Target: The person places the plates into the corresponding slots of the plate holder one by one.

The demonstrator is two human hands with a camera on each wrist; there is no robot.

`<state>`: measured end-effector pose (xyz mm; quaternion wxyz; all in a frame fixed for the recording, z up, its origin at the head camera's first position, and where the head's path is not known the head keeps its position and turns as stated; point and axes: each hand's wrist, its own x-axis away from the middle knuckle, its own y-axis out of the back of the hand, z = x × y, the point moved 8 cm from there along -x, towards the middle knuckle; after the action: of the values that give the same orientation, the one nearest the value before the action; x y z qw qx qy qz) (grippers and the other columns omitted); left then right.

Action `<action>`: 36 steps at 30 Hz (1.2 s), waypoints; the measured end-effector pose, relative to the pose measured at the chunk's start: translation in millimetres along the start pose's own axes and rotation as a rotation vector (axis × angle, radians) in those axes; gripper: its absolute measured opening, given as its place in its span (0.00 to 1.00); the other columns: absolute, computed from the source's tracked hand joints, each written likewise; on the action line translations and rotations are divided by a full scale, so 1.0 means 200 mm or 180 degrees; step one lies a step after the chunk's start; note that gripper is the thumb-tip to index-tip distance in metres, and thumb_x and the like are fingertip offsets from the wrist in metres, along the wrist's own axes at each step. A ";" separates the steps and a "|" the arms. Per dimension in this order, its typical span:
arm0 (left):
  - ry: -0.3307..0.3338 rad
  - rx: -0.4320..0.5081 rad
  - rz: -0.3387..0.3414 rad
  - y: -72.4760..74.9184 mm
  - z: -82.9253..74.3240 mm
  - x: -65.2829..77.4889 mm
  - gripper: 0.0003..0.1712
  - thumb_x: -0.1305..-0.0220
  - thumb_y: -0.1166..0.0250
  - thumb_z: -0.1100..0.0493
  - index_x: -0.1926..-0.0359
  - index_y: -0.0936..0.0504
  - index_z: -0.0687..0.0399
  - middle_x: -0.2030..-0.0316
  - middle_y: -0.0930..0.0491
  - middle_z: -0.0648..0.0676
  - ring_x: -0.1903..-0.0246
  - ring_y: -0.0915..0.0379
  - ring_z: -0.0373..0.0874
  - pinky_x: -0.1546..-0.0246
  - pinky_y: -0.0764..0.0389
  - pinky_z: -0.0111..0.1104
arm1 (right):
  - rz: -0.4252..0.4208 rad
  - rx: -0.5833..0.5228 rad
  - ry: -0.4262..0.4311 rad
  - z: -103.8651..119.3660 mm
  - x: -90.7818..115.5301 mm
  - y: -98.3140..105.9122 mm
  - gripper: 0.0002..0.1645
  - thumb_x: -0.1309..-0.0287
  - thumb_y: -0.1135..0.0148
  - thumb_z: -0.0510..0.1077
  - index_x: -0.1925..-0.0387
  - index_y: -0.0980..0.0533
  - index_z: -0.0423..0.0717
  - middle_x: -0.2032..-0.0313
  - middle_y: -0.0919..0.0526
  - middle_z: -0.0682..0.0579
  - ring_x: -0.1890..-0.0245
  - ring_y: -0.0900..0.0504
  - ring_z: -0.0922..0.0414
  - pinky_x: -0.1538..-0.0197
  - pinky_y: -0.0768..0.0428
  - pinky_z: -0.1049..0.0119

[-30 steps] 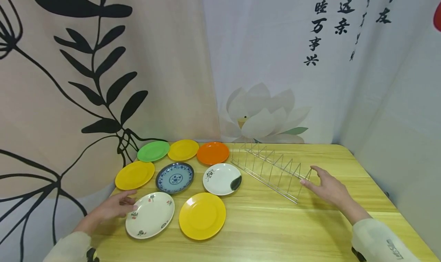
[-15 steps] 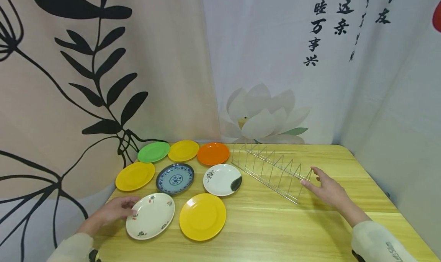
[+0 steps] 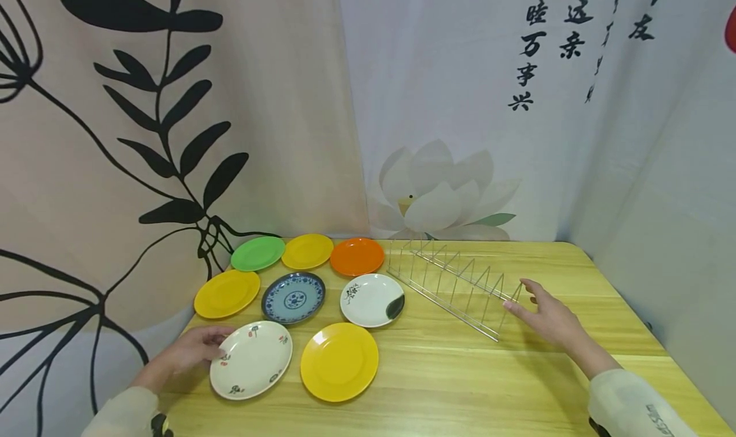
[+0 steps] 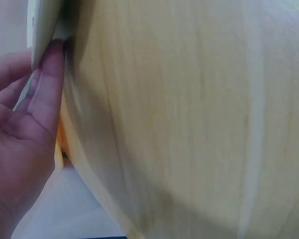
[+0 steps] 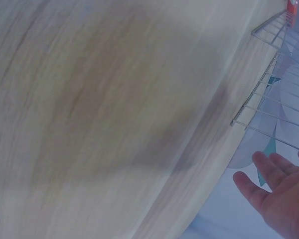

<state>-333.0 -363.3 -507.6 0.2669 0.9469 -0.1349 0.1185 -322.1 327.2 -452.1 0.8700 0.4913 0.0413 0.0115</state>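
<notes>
My left hand (image 3: 192, 354) is at the left rim of a white plate (image 3: 253, 363) with small floral prints. In the left wrist view, the fingers of my left hand (image 4: 25, 124) pinch this plate's edge (image 4: 44, 25), which looks slightly raised off the wood. On the right, my right hand (image 3: 554, 325) holds the near end of a wire dish rack (image 3: 443, 305) between thumb and forefinger. The right wrist view shows the other fingers of my right hand (image 5: 286, 199) spread loosely beside the rack (image 5: 269, 136). No plates stand in the rack.
Yellow plates (image 3: 339, 362) (image 3: 227, 293) (image 3: 307, 251), a green plate (image 3: 257, 253), an orange plate (image 3: 357, 256), a blue patterned plate (image 3: 294, 298) and a white leaf-print plate (image 3: 372, 300) lie on the wooden table (image 3: 448, 392). A printed curtain (image 3: 287, 105) hangs behind.
My left hand has come in against the floral white plate's left rim, and its fingers have closed on it. The right hand and the dish rack stay where they were.
</notes>
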 end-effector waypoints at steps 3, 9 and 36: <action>0.0015 0.0112 0.0050 0.01 -0.01 0.01 0.31 0.39 0.39 0.73 0.35 0.35 0.78 0.56 0.23 0.61 0.60 0.23 0.50 0.60 0.15 0.45 | 0.0004 0.0001 -0.0002 0.00 0.00 0.00 0.54 0.34 0.49 0.70 0.25 0.50 0.36 0.31 0.40 0.29 0.38 0.32 0.31 0.51 0.28 0.29; 0.0060 0.0127 0.0004 0.05 -0.05 0.04 0.33 0.38 0.36 0.67 0.34 0.34 0.74 0.49 0.26 0.64 0.57 0.23 0.50 0.57 0.15 0.45 | 0.0000 0.0012 0.0000 0.00 0.00 0.00 0.53 0.33 0.48 0.69 0.25 0.50 0.37 0.31 0.40 0.29 0.38 0.32 0.31 0.51 0.28 0.29; -0.0493 0.0848 -0.0404 -0.07 -0.57 -0.19 0.35 0.34 0.40 0.70 0.28 0.41 0.69 0.38 0.32 0.72 0.56 0.20 0.45 0.56 0.15 0.37 | -0.0002 -0.0051 0.0018 0.00 0.01 0.00 0.54 0.33 0.50 0.71 0.24 0.51 0.38 0.31 0.40 0.28 0.37 0.33 0.29 0.50 0.28 0.29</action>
<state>-381.4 -283.1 -430.9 0.1347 0.9868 -0.0781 0.0449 -319.6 326.9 -453.1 0.8738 0.4842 0.0437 0.0130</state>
